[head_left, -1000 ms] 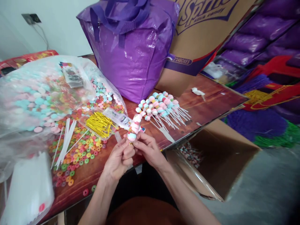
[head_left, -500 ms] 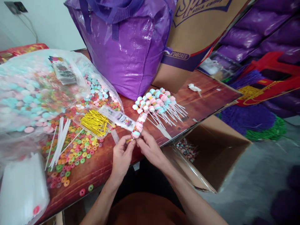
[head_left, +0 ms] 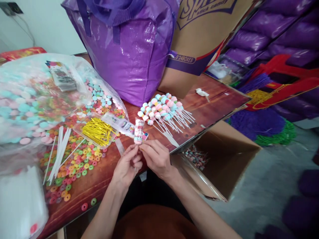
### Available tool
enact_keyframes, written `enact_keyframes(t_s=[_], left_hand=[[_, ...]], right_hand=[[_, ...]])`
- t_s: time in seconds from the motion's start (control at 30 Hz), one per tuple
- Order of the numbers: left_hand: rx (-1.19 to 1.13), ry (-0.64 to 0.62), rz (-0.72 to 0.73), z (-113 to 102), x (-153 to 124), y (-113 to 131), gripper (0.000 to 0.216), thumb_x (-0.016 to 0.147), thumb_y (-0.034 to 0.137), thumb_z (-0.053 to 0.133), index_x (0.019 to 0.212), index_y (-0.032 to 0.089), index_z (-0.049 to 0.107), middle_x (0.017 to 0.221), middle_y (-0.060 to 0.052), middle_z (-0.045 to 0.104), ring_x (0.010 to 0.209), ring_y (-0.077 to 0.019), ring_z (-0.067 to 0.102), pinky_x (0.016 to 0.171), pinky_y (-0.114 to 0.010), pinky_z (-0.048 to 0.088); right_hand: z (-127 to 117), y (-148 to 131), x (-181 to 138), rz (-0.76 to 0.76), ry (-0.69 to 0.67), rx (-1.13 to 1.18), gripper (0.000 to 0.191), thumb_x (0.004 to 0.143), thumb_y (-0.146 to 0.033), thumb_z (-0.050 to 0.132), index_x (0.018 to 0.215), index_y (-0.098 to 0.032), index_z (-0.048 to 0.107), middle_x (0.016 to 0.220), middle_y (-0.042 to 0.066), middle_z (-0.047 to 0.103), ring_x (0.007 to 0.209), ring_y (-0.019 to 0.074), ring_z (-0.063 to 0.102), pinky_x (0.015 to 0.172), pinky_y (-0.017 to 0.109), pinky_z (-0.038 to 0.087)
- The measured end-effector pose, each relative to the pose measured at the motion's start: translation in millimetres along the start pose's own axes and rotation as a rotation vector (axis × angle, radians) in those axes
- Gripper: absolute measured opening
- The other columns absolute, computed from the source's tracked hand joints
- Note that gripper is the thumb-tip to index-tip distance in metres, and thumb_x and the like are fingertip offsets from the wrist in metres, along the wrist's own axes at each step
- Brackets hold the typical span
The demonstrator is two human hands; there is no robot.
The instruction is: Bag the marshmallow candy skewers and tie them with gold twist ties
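Note:
A candy stick of pink, white and blue pieces stands upright in a clear printed bag above my fingers. My left hand is closed around its stick, just below the candy. At the bag's neck my right hand pinches with thumb and forefinger, where a gold twist tie barely shows between the fingertips. Behind lies a pile of unwrapped candy sticks, their white ends toward the right. Gold twist ties fill a clear tray on the left, with flat printed bags beside it.
Loose ring candies and white sticks cover the table's left side, near a big clear bag of candy. A purple bag and a carton stand behind. An open box with candy sticks sits below the right edge.
The candy stick has gone from leaning right to upright, and my fingers have shifted their hold at the bag's neck. The whole view has slid slightly.

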State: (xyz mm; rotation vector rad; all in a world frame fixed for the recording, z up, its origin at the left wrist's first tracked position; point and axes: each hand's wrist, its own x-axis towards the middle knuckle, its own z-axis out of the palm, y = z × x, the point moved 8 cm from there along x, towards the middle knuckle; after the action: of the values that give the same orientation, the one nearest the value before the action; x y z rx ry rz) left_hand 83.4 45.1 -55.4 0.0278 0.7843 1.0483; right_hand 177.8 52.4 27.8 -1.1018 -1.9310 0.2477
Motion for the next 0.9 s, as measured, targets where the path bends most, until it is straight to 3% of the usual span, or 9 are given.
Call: enact_keyframes(t_s=[0.1,0.2,0.3,0.4,0.57,0.7,0.77,0.83,0.9], left_hand=[[0.068,-0.061,0.062,10,0,-1,0.026,0.07,0.027,0.086,0.085,0.016,0.066,0.069,0.004,0.056,0.055,-0.0047,0.05,0.048,-0.014,0.042],[0.141,-0.139,0.066,23,0,1,0.032,0.08,0.047,0.075,0.091,0.017,0.069,0.083,-0.004,0.065,0.076,-0.0158,0.062,0.069,-0.027,0.053],[0.288,-0.194,0.216,34,-7,12,0.041,0.086,0.057,0.062,0.082,0.018,0.071,0.09,-0.007,0.066,0.089,-0.0209,0.062,0.085,-0.034,0.051],[0.535,-0.143,0.399,34,-18,19,0.047,0.09,0.057,0.057,0.065,0.018,0.067,0.091,-0.008,0.066,0.095,-0.0211,0.059,0.096,-0.034,0.044],[0.647,-0.077,0.372,28,-19,3,0.033,0.084,0.048,0.07,0.072,0.017,0.071,0.086,-0.005,0.064,0.085,-0.0174,0.057,0.087,-0.03,0.045],[0.706,-0.143,0.281,38,-13,-13,0.017,0.083,0.035,0.072,0.088,0.018,0.073,0.079,-0.003,0.065,0.07,-0.0149,0.056,0.07,-0.028,0.045],[0.841,-0.155,0.336,45,-10,-14,0.013,0.078,0.027,0.076,0.088,0.019,0.074,0.077,-0.003,0.065,0.069,-0.0162,0.056,0.068,-0.028,0.044],[1.025,-0.182,0.459,55,-5,-9,0.011,0.076,0.024,0.077,0.087,0.02,0.076,0.082,-0.005,0.066,0.076,-0.0194,0.058,0.073,-0.03,0.045],[1.21,-0.126,0.619,60,1,4,0.013,0.078,0.024,0.075,0.091,0.022,0.076,0.092,-0.007,0.066,0.085,-0.0222,0.06,0.081,-0.033,0.045]], right_hand=[[0,-4,-1,0.07,0.015,0.019,0.023,0.097,-0.016,0.044,0.087,-0.02,0.064,0.083,0.01,0.067,0.077,0.0213,0.061,0.073,0.036,0.049],[-7,-3,-7,0.199,0.045,0.145,0.02,0.096,-0.017,0.045,0.083,-0.021,0.059,0.077,0.006,0.061,0.072,0.019,0.057,0.07,0.033,0.047],[-20,10,-17,0.447,0.079,0.315,0.017,0.096,-0.021,0.049,0.081,-0.022,0.057,0.074,0.001,0.059,0.067,0.0156,0.057,0.064,0.027,0.046],[-34,14,-21,0.584,0.13,0.42,0.016,0.095,-0.024,0.053,0.08,-0.022,0.059,0.074,-0.001,0.061,0.068,0.0148,0.059,0.063,0.025,0.047],[-47,8,-26,0.554,0.211,0.462,0.013,0.092,-0.025,0.06,0.081,-0.022,0.067,0.077,0.001,0.064,0.07,0.0162,0.059,0.067,0.028,0.047],[-26,23,-62,0.82,0.107,0.758,0.025,0.094,-0.039,0.057,0.085,-0.021,0.07,0.068,0.001,0.061,0.057,0.0137,0.05,0.055,0.027,0.042],[-21,29,-86,0.923,0.082,0.836,0.026,0.091,-0.042,0.063,0.082,-0.019,0.07,0.065,0.0,0.059,0.053,0.0117,0.045,0.05,0.025,0.038],[-30,40,-111,1.004,0.195,0.819,0.025,0.086,-0.042,0.071,0.078,-0.019,0.069,0.062,-0.001,0.054,0.053,0.0107,0.042,0.048,0.024,0.035],[-50,60,-137,1.071,0.448,0.803,0.025,0.081,-0.043,0.075,0.079,-0.019,0.069,0.06,-0.003,0.05,0.053,0.0097,0.041,0.048,0.022,0.035]])
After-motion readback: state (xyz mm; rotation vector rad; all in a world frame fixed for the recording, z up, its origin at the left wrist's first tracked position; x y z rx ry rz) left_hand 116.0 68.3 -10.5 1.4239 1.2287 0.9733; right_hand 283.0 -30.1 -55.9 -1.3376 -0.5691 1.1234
